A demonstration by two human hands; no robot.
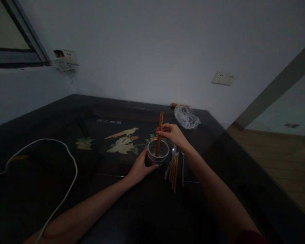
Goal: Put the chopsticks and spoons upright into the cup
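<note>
A round cup (158,161) with a pale rim stands on the dark table, and my left hand (141,166) is wrapped round its near left side. In my right hand (171,133), pinched between thumb and fingers, is a pair of wooden chopsticks (159,130). They stand nearly upright, with their lower ends inside the cup. Just right of the cup lie more wooden chopsticks (175,174) in a bunch. A metal spoon (173,150) rests at their left, and another thin metal utensil (183,171) lies at their right, its far end partly hidden by my right arm.
A crumpled clear plastic bag (186,117) lies by the wall, with a brown stick-like thing (176,105) behind it. A white cable (75,166) loops over the left of the table (132,217) and across my left forearm. Sockets (223,78) are on the wall.
</note>
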